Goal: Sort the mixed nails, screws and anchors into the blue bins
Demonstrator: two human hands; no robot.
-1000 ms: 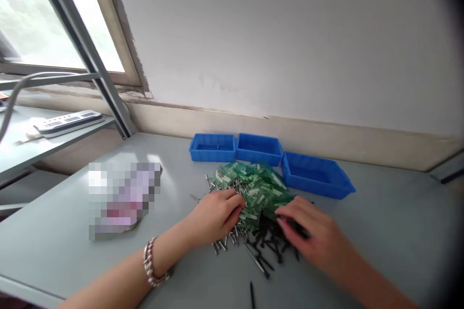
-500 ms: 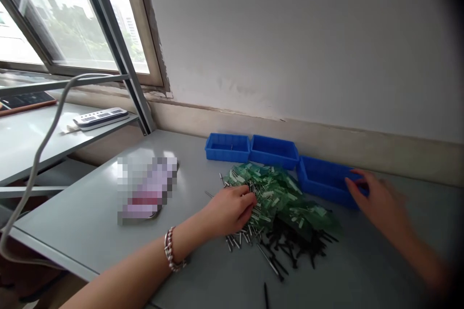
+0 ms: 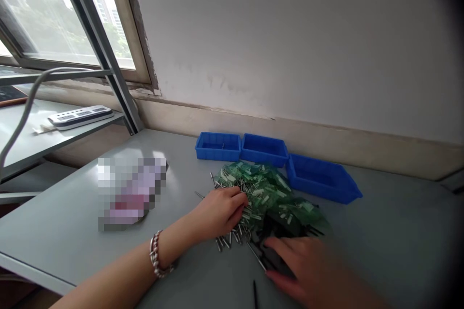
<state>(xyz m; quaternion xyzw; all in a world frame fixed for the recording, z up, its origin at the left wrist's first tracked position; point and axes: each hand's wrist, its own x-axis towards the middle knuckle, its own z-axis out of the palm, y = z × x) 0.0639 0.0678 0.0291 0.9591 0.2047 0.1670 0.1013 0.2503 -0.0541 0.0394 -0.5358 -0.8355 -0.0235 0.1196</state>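
Note:
A heap of silver metal pins [image 3: 224, 242] and green plastic pieces [image 3: 266, 178] with pale strips lies mid-table. My left hand [image 3: 224, 208], with a beaded bracelet at its wrist, rests at the heap's left side. Its fingers are curled together; what they hold, if anything, is hidden. Over the black screws [image 3: 316, 231] at the heap's near right, my right hand [image 3: 302, 263] reaches in, thumb and forefinger apart. It covers most of those screws and is slightly blurred. One longer silver and black piece [image 3: 256, 255] lies just left of the right fingertips.
Behind the heap stand three blue bins: the left bin [image 3: 218, 153] with a small pin inside, the middle bin [image 3: 264, 156] and the right bin [image 3: 322, 188]. A pixelated purple object [image 3: 132, 193] lies left. A power strip [image 3: 81, 117] sits on the neighbouring shelf. A black screw [image 3: 255, 294] lies near.
My right hand has left the right blue bin and moved left and toward me, down to the black screws. My left hand stays at the heap. The view has shifted slightly right.

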